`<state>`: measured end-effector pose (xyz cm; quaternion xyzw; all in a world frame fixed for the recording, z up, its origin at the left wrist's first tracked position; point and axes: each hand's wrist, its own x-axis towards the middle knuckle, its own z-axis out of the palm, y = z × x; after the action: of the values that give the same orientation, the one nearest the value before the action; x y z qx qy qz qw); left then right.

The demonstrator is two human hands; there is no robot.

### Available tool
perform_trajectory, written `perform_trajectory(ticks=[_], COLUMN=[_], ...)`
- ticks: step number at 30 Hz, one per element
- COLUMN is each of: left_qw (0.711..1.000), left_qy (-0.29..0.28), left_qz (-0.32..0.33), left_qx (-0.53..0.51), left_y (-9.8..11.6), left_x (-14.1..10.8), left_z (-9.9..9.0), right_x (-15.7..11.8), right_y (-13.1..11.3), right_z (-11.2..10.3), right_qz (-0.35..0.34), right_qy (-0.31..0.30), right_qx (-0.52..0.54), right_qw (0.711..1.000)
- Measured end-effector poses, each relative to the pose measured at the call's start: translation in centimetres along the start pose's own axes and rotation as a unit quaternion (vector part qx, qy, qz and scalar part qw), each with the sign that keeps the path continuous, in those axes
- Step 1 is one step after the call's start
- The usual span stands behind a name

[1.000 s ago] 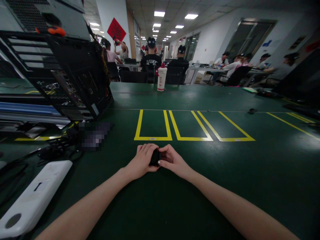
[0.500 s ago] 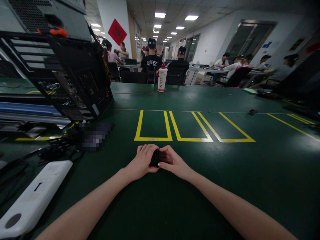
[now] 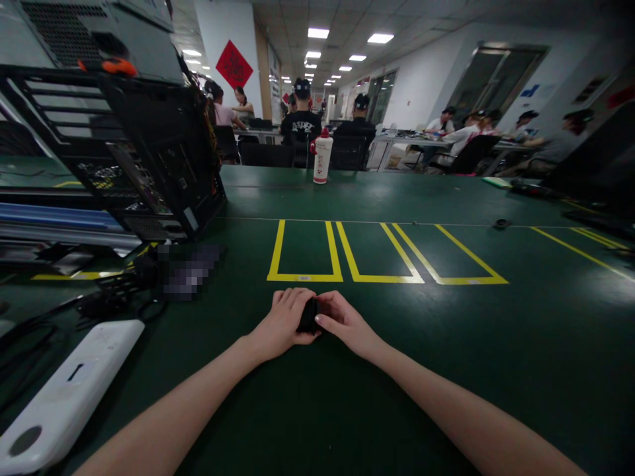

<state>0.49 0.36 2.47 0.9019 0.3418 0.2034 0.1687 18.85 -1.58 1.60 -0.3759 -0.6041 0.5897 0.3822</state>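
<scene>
Green tabletop point(image 3: 446, 344) carries, at left, a long white device point(image 3: 99, 360), then the left hand point(image 3: 278, 324) curls its fingers closely around a small black object point(image 3: 307, 316), probably to steady it near the yellow tape point(image 3: 305, 278), while the right hand point(image 3: 351, 325) pinches its right side, thumb and fingers nearly closed.

Two bare hands counted: one left hand point(image 3: 285, 320), one right hand point(image 3: 350, 324); one small black object point(image 3: 308, 316) held; three yellow tape outlines point(image 3: 305, 278) marked on one green table point(image 3: 327, 410); one white bottle point(image 3: 322, 162), one long white device point(image 3: 69, 396), one open computer frame point(image 3: 149, 152), one large red diamond sign point(image 3: 234, 64), two black-shirted people point(image 3: 300, 122) seen
</scene>
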Motion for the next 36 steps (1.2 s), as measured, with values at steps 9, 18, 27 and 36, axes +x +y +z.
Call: perform_trajectory(ticks=[9, 18, 27, 36], left_qw=[1.0, 1.0, 1.0, 1.0], left_qy=[0.001, -0.005, 0.002, -0.003], left_qz=[-0.004, -0.005, -0.003, -0.002], left_qx=[0.001, -0.009, 0.003, -0.004], left_y=[0.03, 0.09, 0.06, 0.14], left_x=[0.0, -0.05, 0.06, -0.06], left_z=[0.01, -0.15, -0.08, -0.22], right_x=[-0.31, -0.43, -0.51, -0.54], right_y=[-0.08, -0.56, -0.11, -0.29], right_z=[0.12, 0.27, 0.47, 0.65], right_qz=[-0.012, 0.008, -0.024, -0.003], right_qy=[-0.001, -0.006, -0.007, 0.014], right_qx=[-0.004, -0.043, -0.018, -0.083], right_qw=[1.0, 0.999, 1.0, 0.996])
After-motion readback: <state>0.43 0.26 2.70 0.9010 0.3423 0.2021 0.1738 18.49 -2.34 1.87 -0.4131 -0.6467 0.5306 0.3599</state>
